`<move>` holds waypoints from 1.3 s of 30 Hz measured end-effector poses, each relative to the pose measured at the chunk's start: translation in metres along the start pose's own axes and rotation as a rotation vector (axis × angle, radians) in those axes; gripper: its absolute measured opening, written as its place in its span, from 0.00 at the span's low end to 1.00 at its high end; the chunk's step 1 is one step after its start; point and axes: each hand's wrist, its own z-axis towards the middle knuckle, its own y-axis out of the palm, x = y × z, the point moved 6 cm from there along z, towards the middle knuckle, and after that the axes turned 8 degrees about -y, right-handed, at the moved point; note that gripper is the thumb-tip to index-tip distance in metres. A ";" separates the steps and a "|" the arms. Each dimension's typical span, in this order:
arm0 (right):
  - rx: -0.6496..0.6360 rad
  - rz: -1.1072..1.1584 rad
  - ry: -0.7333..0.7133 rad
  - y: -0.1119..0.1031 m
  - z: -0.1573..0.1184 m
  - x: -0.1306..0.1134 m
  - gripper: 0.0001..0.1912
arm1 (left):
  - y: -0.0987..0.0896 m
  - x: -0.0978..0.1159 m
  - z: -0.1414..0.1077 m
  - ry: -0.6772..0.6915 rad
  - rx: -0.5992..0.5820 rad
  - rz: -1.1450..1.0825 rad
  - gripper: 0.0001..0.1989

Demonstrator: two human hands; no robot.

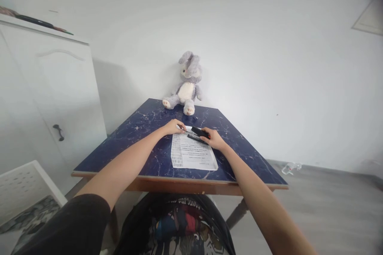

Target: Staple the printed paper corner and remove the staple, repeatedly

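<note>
Blue, marble-patterned laminate tops the wooden-edged table (149, 115) in the head view, and on it, near the wearer's side, lies a printed paper sheet (194, 159). Whether it is one leaf or several cannot be told. A black stapler (200, 132) is over the far part of the sheet, its upper arm lifted away from the base so that a gap shows between them.

As far as things have come, the stapler is opened and both hands are at it or close by; the paper is laid out flat. Closing the stapler is not yet done, and I would judge the work to be partway through, at a stage of handling the opened tool. No staple can be made out in the sheet at this size.

The right hand (214, 139) grips the stapler's rear end, its fingers closed around it beside a small orange-red patch. The left hand (176, 126) is at the sheet's far left corner, just beside the stapler's front, with fingertips drawn narrowly together; whether they pinch something small or merely touch the paper, I cannot tell.

Beyond the hands, a grey plush rabbit (187, 91) sits upright at the table's far end, close to the white wall (269, 48).
</note>
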 end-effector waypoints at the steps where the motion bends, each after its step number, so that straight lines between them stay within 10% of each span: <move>1: 0.000 0.002 0.000 0.000 0.000 0.000 0.17 | -0.001 0.000 -0.001 0.007 -0.004 0.006 0.14; 21: 0.129 0.268 0.001 0.003 0.001 -0.014 0.21 | 0.016 0.043 -0.004 0.109 0.025 -0.195 0.22; 26: 0.096 0.238 -0.007 0.012 0.006 -0.033 0.21 | -0.008 0.024 -0.001 0.088 -0.018 -0.218 0.24; 30: 0.028 0.189 -0.040 0.018 0.008 -0.049 0.21 | -0.036 -0.012 -0.003 -0.074 0.193 -0.367 0.24; 39: -0.028 0.243 0.093 -0.030 -0.065 -0.022 0.23 | -0.017 -0.020 -0.007 -0.114 0.069 -0.328 0.23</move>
